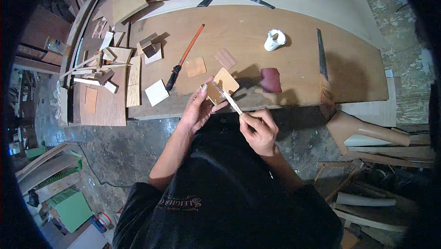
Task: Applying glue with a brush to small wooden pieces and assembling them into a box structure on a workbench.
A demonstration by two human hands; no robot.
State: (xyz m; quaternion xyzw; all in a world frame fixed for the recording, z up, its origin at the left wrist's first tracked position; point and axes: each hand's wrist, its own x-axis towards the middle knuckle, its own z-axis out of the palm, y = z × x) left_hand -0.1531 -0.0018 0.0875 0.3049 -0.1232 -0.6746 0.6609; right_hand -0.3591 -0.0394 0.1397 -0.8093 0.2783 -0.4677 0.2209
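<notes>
Left hand (pixel 198 109) pinches a small wood square (pixel 215 93); right hand's (pixel 259 129) grip clamps a stick (pixel 229 99) across it.

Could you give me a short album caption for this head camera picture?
Left hand holds a small wooden square while right hand works a thin stick across it.

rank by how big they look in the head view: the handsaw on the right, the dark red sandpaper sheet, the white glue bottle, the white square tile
1. handsaw, clearly longest.
2. dark red sandpaper sheet and white square tile look about alike, so they stay unranked.
3. white glue bottle, smallest, though not by much.
</notes>
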